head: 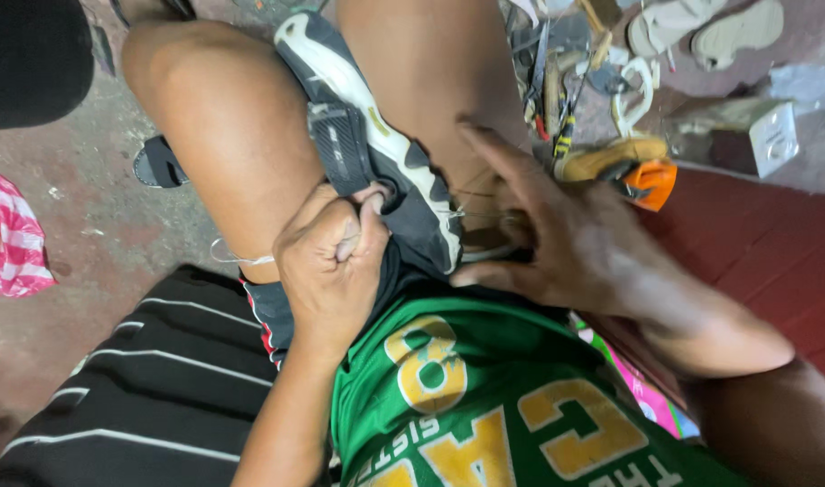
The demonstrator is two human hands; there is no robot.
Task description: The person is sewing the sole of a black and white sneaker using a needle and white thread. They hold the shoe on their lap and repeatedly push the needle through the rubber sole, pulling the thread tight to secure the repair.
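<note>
Gripping the shoe [376, 153] with your left hand [331, 261]: fingers [369, 209] are curled tight and pinch the dark upper at its near edge. The shoe is dark grey and black with a white sole edge, wedged between your bare thighs, toe pointing far, sole side turned up and to the right.

Your right hand [566, 239] lies flat against the shoe's right side, fingers [489, 149] spread wide and extended, thumb low by the near end of the sole. Thin thread [480, 216] runs between the shoe and that hand; can't tell if the fingers actually pinch it.

A loop of white thread [237, 260] trails off your left thigh toward the left.

Far right on the floor: a cluster of hand tools [557, 90], an orange-and-tan object [642, 171] just beside them, a white box [773, 135] further right, pale sandals [701, 27] at the far edge. A dark sandal [160, 164] sits under your left leg; a pink-and-white striped bag [11, 239] is at the left edge. Green jersey [485, 397] near bottom.
</note>
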